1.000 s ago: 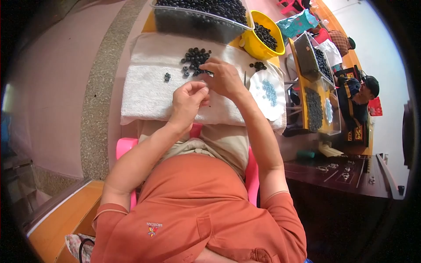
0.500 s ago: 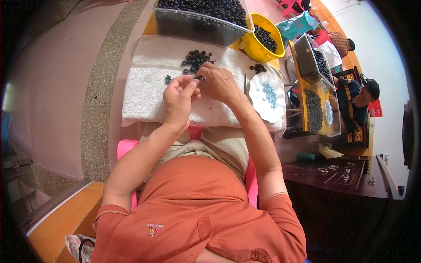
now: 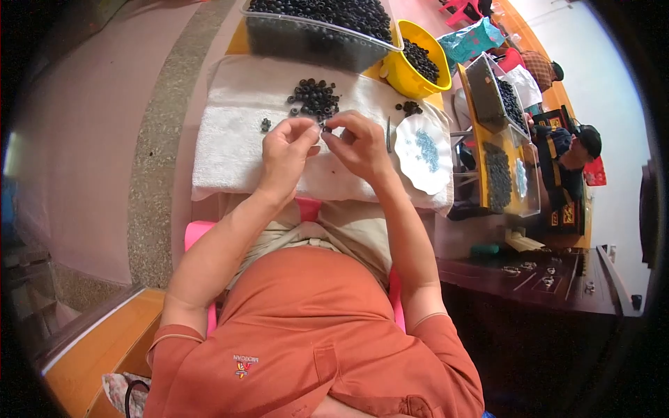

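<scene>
My left hand (image 3: 287, 148) is closed in a pinch over the white towel (image 3: 240, 150); what lies between its thumb and forefinger is too small to make out. Thumb and forefinger of my right hand (image 3: 359, 145) meet close to the left fingertips, pinching a small black round part (image 3: 326, 129). Just beyond both hands lies a loose pile of black round parts (image 3: 315, 96), some with holes. A small black cluster (image 3: 266, 125) rests left of my left hand. Right of my right hand stands a white scalloped plate (image 3: 411, 167) with tiny bluish pieces (image 3: 426, 150).
A clear bin (image 3: 300, 45) full of black parts stands at the far edge, beside a yellow bucket (image 3: 408, 80). Several black parts (image 3: 410, 109) and a thin dark tool (image 3: 389, 134) lie near the plate. A person in a dark cap (image 3: 561, 160) sits at another table, right.
My right hand has drawn back from the pile's edge toward me, uncovering more of the black parts. It now pinches a black part beside my left fingertips. My left hand has barely moved.
</scene>
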`<state>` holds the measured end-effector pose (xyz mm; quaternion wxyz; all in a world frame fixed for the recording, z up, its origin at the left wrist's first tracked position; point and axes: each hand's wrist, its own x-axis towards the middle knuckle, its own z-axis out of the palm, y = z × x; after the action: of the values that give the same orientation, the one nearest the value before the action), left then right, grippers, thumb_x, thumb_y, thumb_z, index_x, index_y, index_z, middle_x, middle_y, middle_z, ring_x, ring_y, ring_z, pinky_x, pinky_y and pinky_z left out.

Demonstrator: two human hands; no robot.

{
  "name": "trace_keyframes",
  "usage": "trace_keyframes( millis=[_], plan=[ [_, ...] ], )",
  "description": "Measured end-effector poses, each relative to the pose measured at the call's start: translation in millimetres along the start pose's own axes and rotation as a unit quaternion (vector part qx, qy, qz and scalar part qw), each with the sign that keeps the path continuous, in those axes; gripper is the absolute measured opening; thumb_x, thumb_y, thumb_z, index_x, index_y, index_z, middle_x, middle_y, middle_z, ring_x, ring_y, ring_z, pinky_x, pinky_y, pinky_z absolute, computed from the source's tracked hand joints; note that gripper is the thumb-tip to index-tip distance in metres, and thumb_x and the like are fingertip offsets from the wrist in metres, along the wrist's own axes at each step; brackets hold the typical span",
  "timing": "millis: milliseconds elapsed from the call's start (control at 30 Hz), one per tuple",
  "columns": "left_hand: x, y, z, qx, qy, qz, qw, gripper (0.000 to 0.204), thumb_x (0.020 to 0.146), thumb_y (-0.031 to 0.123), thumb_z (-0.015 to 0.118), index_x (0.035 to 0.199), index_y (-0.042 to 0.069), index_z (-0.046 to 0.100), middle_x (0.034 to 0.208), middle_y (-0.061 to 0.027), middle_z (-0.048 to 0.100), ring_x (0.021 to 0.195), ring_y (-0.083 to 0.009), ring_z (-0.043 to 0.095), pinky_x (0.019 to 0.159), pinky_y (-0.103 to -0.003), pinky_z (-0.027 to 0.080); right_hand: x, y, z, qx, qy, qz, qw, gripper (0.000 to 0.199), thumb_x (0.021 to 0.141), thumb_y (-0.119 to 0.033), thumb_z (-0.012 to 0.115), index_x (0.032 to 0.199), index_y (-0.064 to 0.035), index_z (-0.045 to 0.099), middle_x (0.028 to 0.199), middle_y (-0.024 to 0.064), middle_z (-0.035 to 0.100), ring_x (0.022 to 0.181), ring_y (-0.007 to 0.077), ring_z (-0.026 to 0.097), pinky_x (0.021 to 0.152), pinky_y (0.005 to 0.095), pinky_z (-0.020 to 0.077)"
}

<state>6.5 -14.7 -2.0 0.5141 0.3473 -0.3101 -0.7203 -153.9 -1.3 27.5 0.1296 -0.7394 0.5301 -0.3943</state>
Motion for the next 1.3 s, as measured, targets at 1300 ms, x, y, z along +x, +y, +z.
trace_keyframes(
  millis=[1300],
  plan=[
    [-9.1,-3.9,1.5,-0.074,-0.124,-0.185,0.972,0.013,0.093,0.013,0.065,0.105,0.010,0.060,0.095,-0.0007,0.064,0.086,-0.0103,0.064,0.079,-0.029,0.056,-46.0,-9.3,1.4,0.142,0.083,0.043,0.985,0.023,0.079,-0.001,0.076,0.100,0.0000,0.066,0.093,0.0084,0.064,0.063,0.0084,0.055,0.056,0.0230,0.0453]
  ],
)
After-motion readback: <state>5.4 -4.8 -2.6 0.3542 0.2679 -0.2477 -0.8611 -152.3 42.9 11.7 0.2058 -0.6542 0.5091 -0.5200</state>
